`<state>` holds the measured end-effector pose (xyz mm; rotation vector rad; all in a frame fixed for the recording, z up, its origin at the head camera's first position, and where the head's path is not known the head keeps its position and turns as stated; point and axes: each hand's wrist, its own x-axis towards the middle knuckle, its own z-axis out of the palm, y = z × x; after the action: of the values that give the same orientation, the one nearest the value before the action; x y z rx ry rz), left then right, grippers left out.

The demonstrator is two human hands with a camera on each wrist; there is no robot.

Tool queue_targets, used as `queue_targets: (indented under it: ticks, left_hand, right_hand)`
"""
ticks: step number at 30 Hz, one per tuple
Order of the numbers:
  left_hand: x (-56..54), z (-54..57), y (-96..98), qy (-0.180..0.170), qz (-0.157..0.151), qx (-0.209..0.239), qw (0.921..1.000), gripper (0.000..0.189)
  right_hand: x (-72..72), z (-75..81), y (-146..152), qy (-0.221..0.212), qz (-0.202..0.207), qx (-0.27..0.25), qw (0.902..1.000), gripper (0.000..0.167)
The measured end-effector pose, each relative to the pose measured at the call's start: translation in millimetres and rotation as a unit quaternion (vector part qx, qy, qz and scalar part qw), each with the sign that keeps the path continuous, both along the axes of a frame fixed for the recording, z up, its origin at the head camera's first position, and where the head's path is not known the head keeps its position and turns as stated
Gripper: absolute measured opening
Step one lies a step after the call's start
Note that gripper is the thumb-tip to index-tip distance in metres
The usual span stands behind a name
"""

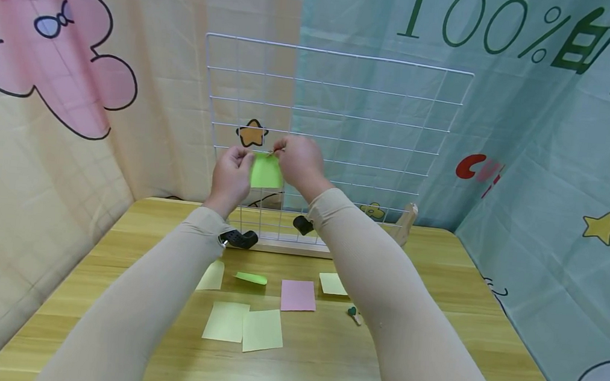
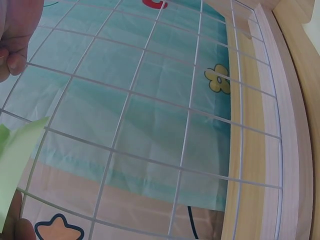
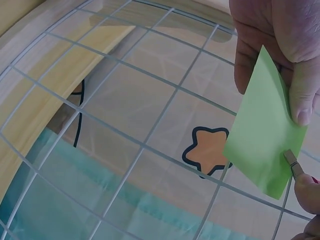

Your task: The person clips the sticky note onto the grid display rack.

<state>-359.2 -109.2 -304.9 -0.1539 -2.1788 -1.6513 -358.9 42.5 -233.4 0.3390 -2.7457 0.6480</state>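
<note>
A bright green sticky note (image 1: 266, 172) is held up in front of a white wire grid panel (image 1: 344, 53). My left hand (image 1: 231, 178) pinches the note's left edge between thumb and fingers. At the note's upper right, my right hand (image 1: 302, 163) pinches a small wooden clip (image 3: 294, 164), whose tip lies over the paper. Whether the clip also catches a grid wire cannot be told. In the left wrist view only part of the note (image 2: 15, 165) shows at the left border.
The panel stands in a wooden base (image 1: 291, 248) on the table (image 1: 159, 359). Before it lie pale yellow notes (image 1: 263, 331), a pink note (image 1: 298, 296), a curled green note (image 1: 251, 278) and a clip with a dark green top (image 1: 354, 314). Printed curtains (image 1: 546, 175) surround the table.
</note>
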Motion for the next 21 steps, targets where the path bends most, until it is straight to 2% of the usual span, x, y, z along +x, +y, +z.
queue_targets:
  ticks: [21]
  left_hand:
    - [-1.9,-1.6,-0.9,0.001,0.001,-0.002,1.0,0.029]
  right_hand:
    - [2.9,-0.5,-0.2,-0.032,0.003,-0.035,0.9988,0.027]
